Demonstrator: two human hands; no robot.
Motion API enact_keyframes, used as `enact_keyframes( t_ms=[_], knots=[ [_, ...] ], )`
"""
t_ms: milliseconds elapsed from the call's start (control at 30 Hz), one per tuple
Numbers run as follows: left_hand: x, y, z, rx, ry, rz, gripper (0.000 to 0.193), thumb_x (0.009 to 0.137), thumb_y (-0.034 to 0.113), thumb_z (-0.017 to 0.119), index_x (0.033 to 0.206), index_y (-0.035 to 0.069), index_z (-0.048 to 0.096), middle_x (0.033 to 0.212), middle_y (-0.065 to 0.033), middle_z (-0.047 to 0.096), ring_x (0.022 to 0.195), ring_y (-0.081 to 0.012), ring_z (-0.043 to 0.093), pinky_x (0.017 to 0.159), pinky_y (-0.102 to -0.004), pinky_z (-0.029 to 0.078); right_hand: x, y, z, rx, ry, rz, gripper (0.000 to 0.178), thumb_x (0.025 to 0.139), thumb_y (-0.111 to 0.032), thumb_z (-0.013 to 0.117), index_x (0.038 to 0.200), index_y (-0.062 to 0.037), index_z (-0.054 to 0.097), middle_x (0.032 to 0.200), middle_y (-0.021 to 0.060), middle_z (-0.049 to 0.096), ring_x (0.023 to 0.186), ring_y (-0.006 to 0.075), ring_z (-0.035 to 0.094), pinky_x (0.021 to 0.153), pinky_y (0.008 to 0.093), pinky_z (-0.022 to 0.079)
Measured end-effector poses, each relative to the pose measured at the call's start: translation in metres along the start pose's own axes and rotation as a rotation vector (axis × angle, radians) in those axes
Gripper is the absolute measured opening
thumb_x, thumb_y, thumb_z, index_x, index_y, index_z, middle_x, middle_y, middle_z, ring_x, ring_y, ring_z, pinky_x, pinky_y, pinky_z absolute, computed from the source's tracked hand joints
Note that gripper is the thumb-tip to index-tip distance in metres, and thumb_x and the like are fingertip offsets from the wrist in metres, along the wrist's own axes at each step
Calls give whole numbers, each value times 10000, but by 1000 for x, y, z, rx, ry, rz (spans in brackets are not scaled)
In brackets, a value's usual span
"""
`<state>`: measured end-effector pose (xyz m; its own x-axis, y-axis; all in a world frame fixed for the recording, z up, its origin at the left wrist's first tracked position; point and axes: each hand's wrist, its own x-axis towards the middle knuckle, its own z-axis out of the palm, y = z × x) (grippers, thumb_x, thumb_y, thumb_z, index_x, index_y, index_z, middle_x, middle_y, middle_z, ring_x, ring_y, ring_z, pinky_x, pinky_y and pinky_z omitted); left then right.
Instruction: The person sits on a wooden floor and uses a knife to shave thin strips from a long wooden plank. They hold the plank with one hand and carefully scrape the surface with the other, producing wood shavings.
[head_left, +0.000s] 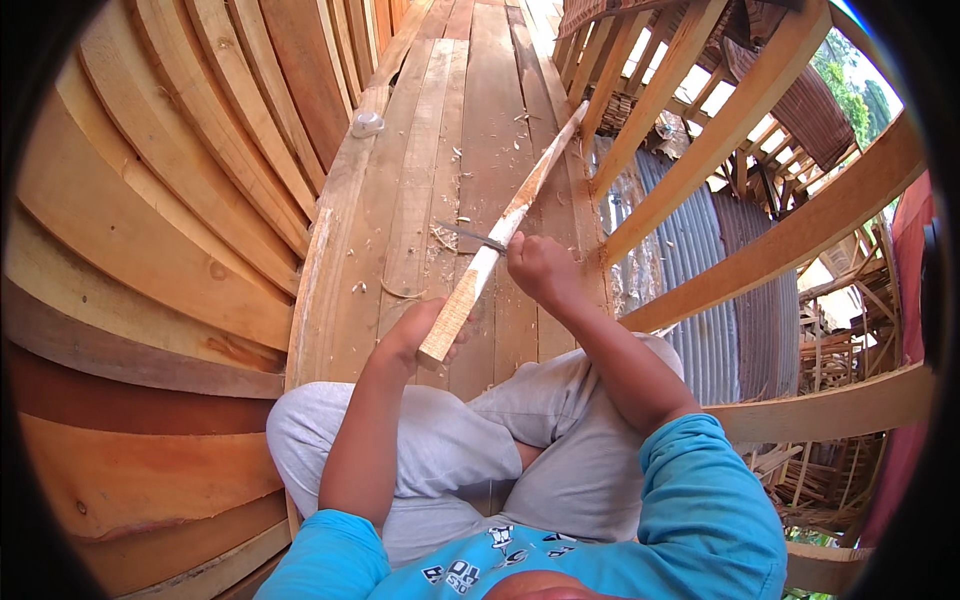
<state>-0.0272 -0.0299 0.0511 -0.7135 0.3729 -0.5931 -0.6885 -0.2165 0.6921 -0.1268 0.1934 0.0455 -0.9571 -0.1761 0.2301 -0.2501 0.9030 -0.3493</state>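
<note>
A long wooden stick [462, 304] slants away from me, its square near end above my lap and its far tip by the railing at the right. Around the near end my left hand [418, 335] is closed, gripping it from the left and below. My right hand [541, 268] is closed on a knife, its handle hidden in the fist. The dark knife blade [470, 236] lies across the stick, pointing left. Pale, shaved wood shows at the blade and beyond it, while the near part keeps a rougher, tan surface.
Curled wood shavings [402, 291] are scattered over the plank floor [400, 220]. A small clear-and-white object [367, 124] sits by the left wall boards [170, 230]. Slatted wooden railing [680, 215] runs along the right, with corrugated metal sheets [690, 270] beyond it.
</note>
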Motion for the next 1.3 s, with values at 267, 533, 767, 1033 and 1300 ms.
enact_keyframes(
  t_ms=[267,533,767,1033,1300],
  knots=[
    [2,2,-1,-35,-52,38,375,1033,321,368,1090,7,566,683,-53,566,516,-109,535,402,-233,446,4,3,18,66,187,-23,523,949,-313,418,584,-3,630,593,242,593,565,436,610,616,545,494],
    [16,-5,3,-5,-59,49,364,1011,309,358,1029,27,587,663,-60,568,525,-134,568,444,-272,456,10,9,13,-5,166,-18,539,963,-311,392,602,-8,653,612,241,616,579,433,627,602,527,514],
    [16,-28,0,-41,13,74,380,1018,318,367,1051,1,575,670,-37,552,471,-107,528,399,-226,432,1,5,-2,-17,0,-62,516,938,-309,390,659,20,673,693,248,649,638,448,640,666,545,516],
    [18,-11,-3,-24,14,16,386,1014,296,366,1104,-12,581,685,-56,570,479,-127,538,411,-261,462,3,1,6,83,-231,182,565,977,-391,346,881,48,687,967,315,650,960,467,624,899,529,467],
    [15,-17,-1,-34,-61,-13,382,1006,320,381,1064,-3,577,706,-67,588,525,-152,577,457,-283,503,2,9,-5,64,-329,125,577,991,-374,323,944,75,682,1002,332,650,975,490,622,918,546,461]
  ],
)
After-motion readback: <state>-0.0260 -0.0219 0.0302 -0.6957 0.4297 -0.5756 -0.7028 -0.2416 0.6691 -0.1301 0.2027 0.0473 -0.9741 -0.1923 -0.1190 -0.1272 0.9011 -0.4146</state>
